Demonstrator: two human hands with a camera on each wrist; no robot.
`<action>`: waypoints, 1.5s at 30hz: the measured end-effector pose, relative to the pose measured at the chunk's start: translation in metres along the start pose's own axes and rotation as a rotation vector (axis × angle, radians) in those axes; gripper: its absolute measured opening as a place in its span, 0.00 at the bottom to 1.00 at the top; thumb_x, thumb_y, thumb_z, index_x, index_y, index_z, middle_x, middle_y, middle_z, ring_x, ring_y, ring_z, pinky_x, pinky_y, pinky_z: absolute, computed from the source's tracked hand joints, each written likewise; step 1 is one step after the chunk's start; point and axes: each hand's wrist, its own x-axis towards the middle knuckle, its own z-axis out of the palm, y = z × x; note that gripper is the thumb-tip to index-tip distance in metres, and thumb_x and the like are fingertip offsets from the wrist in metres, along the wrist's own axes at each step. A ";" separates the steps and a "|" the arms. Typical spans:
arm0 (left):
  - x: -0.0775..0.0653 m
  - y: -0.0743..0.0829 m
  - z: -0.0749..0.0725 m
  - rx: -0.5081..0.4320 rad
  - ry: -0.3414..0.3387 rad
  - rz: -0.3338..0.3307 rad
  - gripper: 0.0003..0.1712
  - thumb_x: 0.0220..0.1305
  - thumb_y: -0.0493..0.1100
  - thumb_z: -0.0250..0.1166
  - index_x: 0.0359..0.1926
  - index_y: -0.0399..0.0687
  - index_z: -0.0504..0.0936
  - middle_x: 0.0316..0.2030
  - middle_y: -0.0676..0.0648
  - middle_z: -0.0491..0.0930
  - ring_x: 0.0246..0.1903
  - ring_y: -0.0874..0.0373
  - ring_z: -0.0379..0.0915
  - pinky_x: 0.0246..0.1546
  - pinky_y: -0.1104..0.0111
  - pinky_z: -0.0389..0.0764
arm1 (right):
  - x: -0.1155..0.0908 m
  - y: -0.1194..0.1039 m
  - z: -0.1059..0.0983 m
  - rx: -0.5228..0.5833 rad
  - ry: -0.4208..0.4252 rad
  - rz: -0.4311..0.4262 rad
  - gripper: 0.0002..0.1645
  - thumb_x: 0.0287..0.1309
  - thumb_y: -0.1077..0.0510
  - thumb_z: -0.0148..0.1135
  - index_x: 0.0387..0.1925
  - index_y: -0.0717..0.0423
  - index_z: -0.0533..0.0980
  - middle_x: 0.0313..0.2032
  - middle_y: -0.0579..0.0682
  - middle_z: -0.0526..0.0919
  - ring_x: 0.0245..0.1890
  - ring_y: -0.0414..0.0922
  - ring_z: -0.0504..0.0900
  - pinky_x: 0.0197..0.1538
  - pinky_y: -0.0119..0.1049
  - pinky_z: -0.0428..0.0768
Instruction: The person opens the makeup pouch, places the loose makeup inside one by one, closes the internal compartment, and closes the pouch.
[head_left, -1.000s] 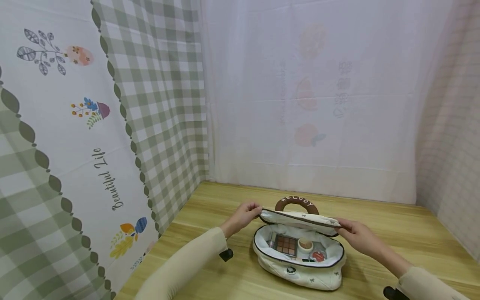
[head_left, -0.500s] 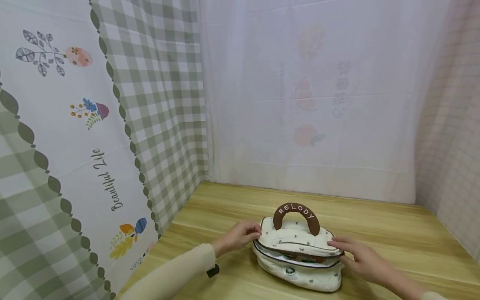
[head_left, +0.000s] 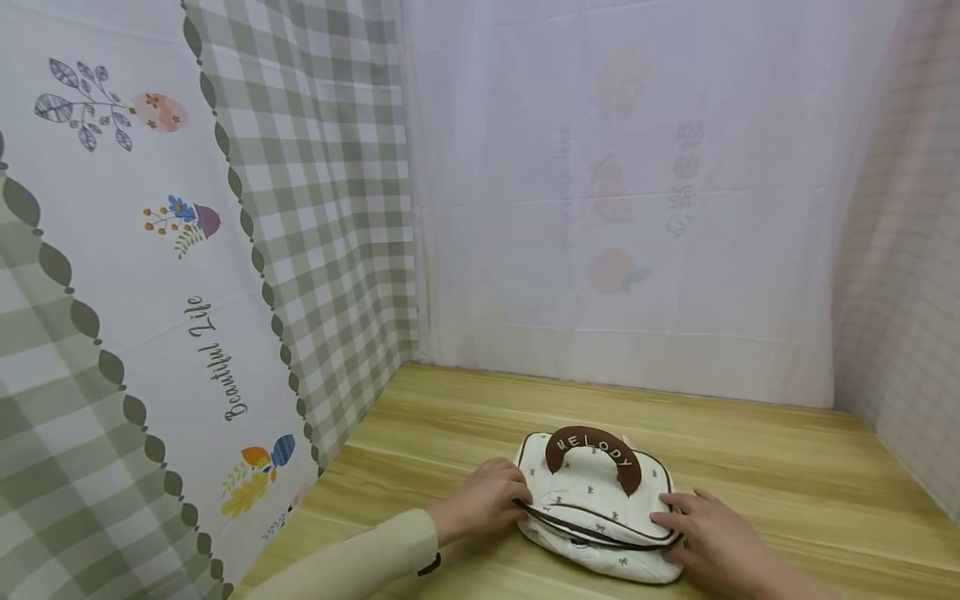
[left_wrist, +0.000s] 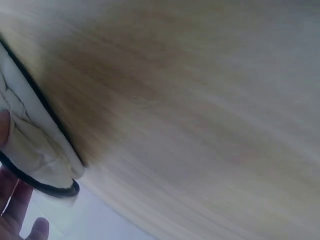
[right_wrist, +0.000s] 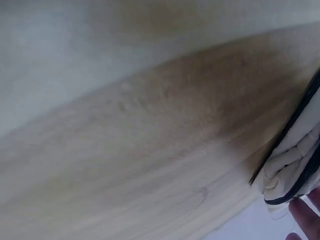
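A cream quilted cosmetic bag (head_left: 592, 500) with small bow prints and dark piping sits on the table, its lid lowered over the body. On the lid stands a brown padded handle (head_left: 596, 450) lettered MELODY. My left hand (head_left: 487, 502) grips the left front corner of the lid, fingers curled at the dark edge. At the right corner my right hand (head_left: 708, 537) holds the bag, fingertips on the lid and thumb lower at the side. Both wrist views show part of the bag (left_wrist: 37, 145) with fingers at its edge. The bag's contents are hidden.
The wood-grain table (head_left: 420, 417) extends around the bag. A green-checked cloth (head_left: 322, 167) with printed plants hangs at the left, a white curtain (head_left: 510, 250) at the back and a pale cloth (head_left: 900, 292) at the right.
The raised lid has come down and forward, covering the makeup palette and other items inside. Both hands have lowered with it and now lie at the front corners.
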 end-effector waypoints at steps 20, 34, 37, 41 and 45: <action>0.011 -0.010 0.004 -0.040 -0.074 -0.098 0.12 0.60 0.58 0.69 0.38 0.59 0.89 0.35 0.61 0.80 0.39 0.67 0.73 0.45 0.72 0.72 | 0.013 0.018 0.007 -0.031 0.033 -0.030 0.33 0.32 0.42 0.81 0.44 0.49 0.84 0.47 0.54 0.83 0.43 0.55 0.82 0.46 0.57 0.77; 0.055 -0.036 0.005 -0.465 -0.097 -0.505 0.41 0.57 0.58 0.73 0.66 0.44 0.73 0.59 0.45 0.75 0.59 0.52 0.71 0.60 0.61 0.71 | 0.040 0.040 -0.004 0.106 0.032 0.119 0.26 0.55 0.45 0.72 0.50 0.56 0.83 0.49 0.55 0.84 0.47 0.59 0.81 0.49 0.59 0.76; 0.065 -0.035 0.007 -0.528 -0.100 -0.506 0.40 0.55 0.56 0.75 0.65 0.46 0.75 0.60 0.47 0.76 0.61 0.53 0.70 0.62 0.62 0.69 | 0.052 0.051 -0.006 0.120 0.018 0.158 0.23 0.57 0.51 0.70 0.51 0.60 0.82 0.49 0.58 0.83 0.46 0.60 0.82 0.48 0.59 0.77; 0.077 -0.035 0.011 -0.618 -0.101 -0.519 0.32 0.54 0.50 0.77 0.59 0.48 0.80 0.56 0.51 0.80 0.59 0.56 0.72 0.61 0.64 0.71 | 0.066 0.066 -0.007 0.132 -0.069 0.236 0.22 0.60 0.57 0.69 0.54 0.62 0.80 0.50 0.62 0.82 0.44 0.61 0.82 0.46 0.60 0.78; 0.080 -0.037 0.016 -0.615 -0.117 -0.498 0.24 0.53 0.47 0.78 0.51 0.49 0.83 0.46 0.53 0.83 0.47 0.61 0.76 0.51 0.69 0.75 | 0.077 0.078 -0.001 0.118 -0.142 0.252 0.21 0.58 0.59 0.69 0.53 0.63 0.80 0.49 0.65 0.81 0.45 0.63 0.82 0.45 0.61 0.78</action>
